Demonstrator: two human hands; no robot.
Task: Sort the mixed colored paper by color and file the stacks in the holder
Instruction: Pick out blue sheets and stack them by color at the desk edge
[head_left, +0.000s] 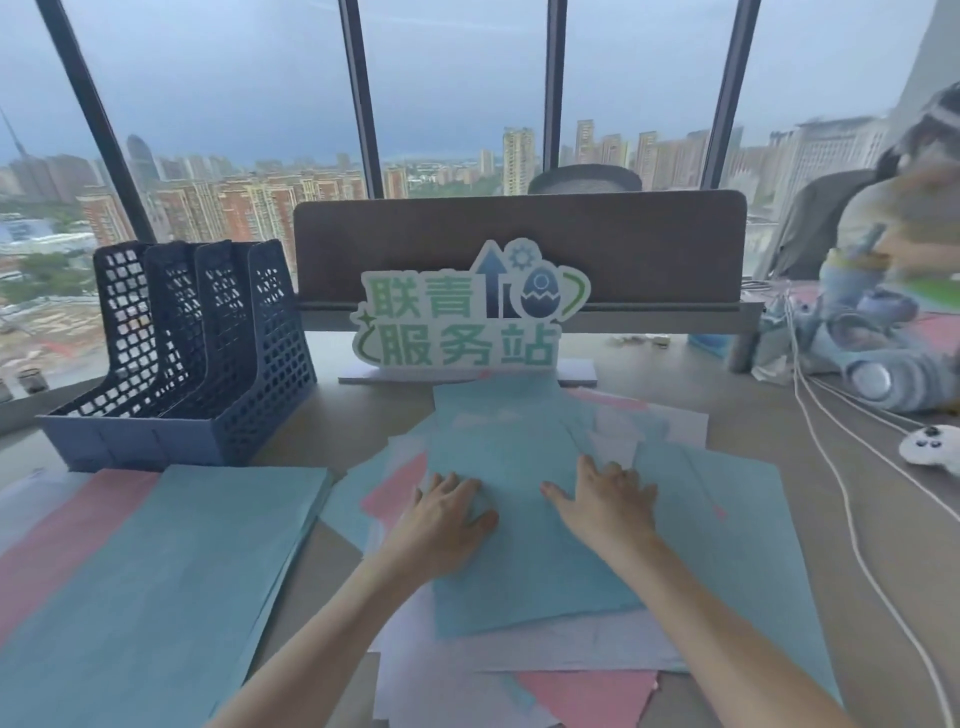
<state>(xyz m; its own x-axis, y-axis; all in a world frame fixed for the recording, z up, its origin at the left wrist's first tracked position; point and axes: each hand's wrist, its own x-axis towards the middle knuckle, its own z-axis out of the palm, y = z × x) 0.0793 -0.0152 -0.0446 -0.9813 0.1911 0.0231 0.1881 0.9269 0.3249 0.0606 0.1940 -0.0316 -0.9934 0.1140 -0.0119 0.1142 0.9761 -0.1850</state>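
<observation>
Blue sheet (519, 519) tops the mixed pile, left hand (447, 512) and right hand (605, 501) both flat on it, gripping nothing; bare surface (358, 415) separates pile and holder (176, 353).

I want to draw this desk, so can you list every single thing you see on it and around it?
file holder: one, dark blue, back left, slots empty
blue stack: one, sorted, front left
pink stack: one, under the blue stack's left edge
mixed paper pile: blue, pink, white, centre
sign: one, white and green, behind the pile
white cables: right
game controller: one, white, far right
left hand: flat on the pile's top blue sheet
right hand: flat on the same sheet
</observation>
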